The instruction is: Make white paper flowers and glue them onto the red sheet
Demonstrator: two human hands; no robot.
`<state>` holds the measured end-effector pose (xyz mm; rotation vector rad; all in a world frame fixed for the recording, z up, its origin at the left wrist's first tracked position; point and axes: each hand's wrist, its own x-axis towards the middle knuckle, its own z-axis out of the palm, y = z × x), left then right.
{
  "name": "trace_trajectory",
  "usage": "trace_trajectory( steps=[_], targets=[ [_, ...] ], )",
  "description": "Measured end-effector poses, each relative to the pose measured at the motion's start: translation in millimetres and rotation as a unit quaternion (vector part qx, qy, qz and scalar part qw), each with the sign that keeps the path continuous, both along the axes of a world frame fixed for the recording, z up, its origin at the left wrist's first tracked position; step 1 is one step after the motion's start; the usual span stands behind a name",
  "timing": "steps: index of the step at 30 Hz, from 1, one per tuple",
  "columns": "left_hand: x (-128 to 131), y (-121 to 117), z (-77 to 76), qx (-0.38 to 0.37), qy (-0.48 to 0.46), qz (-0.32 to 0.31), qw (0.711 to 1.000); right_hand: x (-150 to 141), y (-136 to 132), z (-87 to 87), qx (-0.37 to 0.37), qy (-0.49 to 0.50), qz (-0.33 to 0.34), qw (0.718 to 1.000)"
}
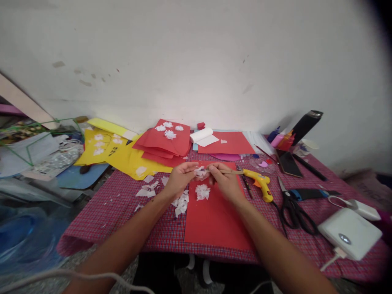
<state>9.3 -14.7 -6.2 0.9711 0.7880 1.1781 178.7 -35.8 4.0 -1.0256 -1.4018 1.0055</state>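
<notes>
My left hand (181, 179) is closed, pinching a small crumpled piece of white paper (201, 173) above the red sheet. Facing it, my right hand (225, 181) grips a thin tan stick (234, 172), its fingertips close to the white paper. The stick's other end points right, towards a yellow glue gun (259, 181). Below the hands, a white paper flower (202, 192) rests on the red sheet (214, 224). Just left of that sheet lies a heap of white paper scraps (181, 202), with more torn pieces farther left.
Black scissors (295, 212), a blue-handled knife (309, 194) and a white power bank (349, 232) occupy the right side. Red sheets (174, 141) with white flowers and a paper roll (201, 135) are behind. Yellow paper (131, 159) lies left. A black bottle (307, 126) stands by the wall.
</notes>
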Motion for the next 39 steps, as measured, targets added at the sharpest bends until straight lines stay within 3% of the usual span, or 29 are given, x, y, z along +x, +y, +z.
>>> trace_trajectory(
  steps=[9, 14, 21, 39],
  targets=[
    [-4, -1, 2.4, -0.021, -0.022, 0.003, 1.000, 0, 1, 0.3, -0.031, 0.077, 0.023, 0.996],
    [-7, -2, 5.3, -0.057, -0.055, -0.034, 0.996, 3, 4, -2.0, -0.055, 0.122, 0.051, 0.990],
    [-11, 2, 0.8, -0.094, -0.059, -0.061, 0.992, 5, 5, -2.3, -0.064, 0.106, 0.068, 0.990],
    [-6, 0, -1.5, -0.046, -0.013, -0.050, 0.998, 3, 1, -2.0, -0.093, 0.110, 0.094, 0.985]
  ],
)
